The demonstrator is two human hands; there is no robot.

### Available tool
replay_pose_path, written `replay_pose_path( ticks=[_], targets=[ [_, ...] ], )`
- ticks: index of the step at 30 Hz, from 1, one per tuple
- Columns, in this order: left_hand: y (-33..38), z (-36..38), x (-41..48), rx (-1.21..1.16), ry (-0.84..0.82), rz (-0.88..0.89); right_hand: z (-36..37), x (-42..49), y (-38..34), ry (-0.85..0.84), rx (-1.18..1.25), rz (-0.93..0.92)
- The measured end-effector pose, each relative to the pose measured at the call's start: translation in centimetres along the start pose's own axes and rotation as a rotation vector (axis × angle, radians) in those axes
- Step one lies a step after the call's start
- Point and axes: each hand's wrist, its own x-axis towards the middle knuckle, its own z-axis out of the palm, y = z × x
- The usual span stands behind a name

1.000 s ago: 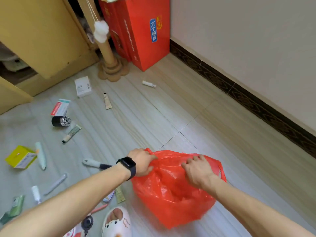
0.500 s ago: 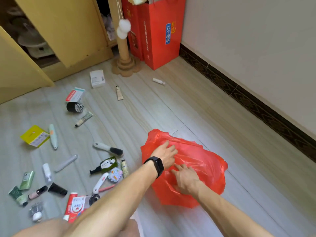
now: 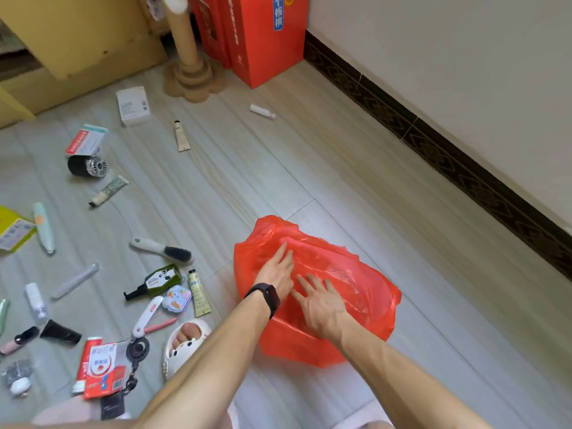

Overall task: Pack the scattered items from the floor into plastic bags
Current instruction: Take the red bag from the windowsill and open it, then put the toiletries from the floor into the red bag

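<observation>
The red plastic bag (image 3: 368,292) lies flattened and crumpled on the pale tiled floor (image 3: 309,168), a little below and right of the middle of the view; both hands rest on top of it. The left hand (image 3: 277,272) is spread flat, its straight fingers pointing toward 12 o'clock and pressing the film down; a black watch (image 3: 264,297) sits on its wrist. The right hand (image 3: 322,300) lies just beside it at its 4 o'clock, palm down on the plastic, fingers fanned wide and straight (neither hand grips anything).

The scattered things lie from the bag's 8 o'clock round to about 12, all apart from it. Nearest, at 9 o'clock, are a yellow-labelled tube (image 3: 198,292), a dark green bottle (image 3: 158,280) and a brush (image 3: 162,250); at 8 o'clock lies a flat red box (image 3: 100,366). A foot in a white slipper (image 3: 185,342) stands there too, just beside the left forearm. Farther out at 10 o'clock are a patterned green tube (image 3: 108,190), a black cylinder (image 3: 88,165) with a grilled silver end and a red-and-white box (image 3: 86,140); between 10 and 11 lie a white box (image 3: 133,105) and a cream tube (image 3: 181,136). A small white tube (image 3: 262,111) lies alone near 12 o'clock, close to the red cartons (image 3: 263,35) standing by the wall beside a tan post (image 3: 185,48).
</observation>
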Motion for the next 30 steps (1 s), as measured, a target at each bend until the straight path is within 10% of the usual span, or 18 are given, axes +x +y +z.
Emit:
replay_pose_path(
  ticks=[12,17,24,30],
  targets=[
    [-2.8,5.8,-1.0,-0.271,-0.325,-0.216,2.1,2.4,9.7,-0.142,0.074,0.168],
    [-3.1,-0.2,0.7,-0.135,0.088,-0.091,-3.5,0.8,7.8,-0.097,-0.076,0.089],
    [-4.6,-5.1,-0.9,-0.329,-0.023,-0.138,-8.6,-3.3,6.9,-0.133,-0.076,-0.121],
    [-9.9,-6.6,-10.6,-0.484,0.23,-0.408,-16.4,-5.1,2.3,0.148,-0.055,-0.307]
  ],
)
